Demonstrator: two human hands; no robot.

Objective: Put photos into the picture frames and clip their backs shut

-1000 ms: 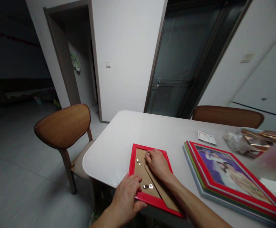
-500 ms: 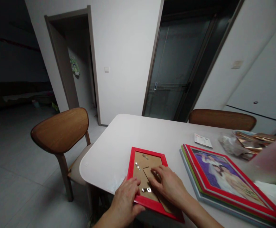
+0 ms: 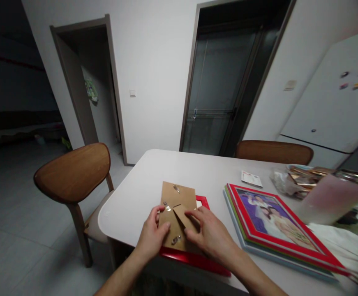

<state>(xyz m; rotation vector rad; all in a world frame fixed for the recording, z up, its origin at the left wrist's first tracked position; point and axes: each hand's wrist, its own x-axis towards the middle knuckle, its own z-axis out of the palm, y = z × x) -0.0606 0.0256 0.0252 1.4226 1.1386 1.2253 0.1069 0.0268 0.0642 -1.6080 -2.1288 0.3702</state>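
A red picture frame (image 3: 197,260) lies face down at the near edge of the white table (image 3: 179,168). Its brown cardboard backing board (image 3: 179,197), with small metal clips and a fold-out stand, is lifted clear of the frame and tilted up. My left hand (image 3: 151,237) grips the board's left edge, thumb on its back. My right hand (image 3: 208,235) holds the board's lower right, fingers closed over the stand flap.
A stack of framed pictures (image 3: 274,226), the top one red with a photo, lies to the right. Behind it are a small card (image 3: 251,179), crumpled plastic and gold frames (image 3: 302,176), and a frosted pink jar (image 3: 336,197). Two wooden chairs (image 3: 74,174) stand at the table.
The backing board has come out of the red frame and been raised. Both hands moved from the frame onto the board. The view shifted left and up.
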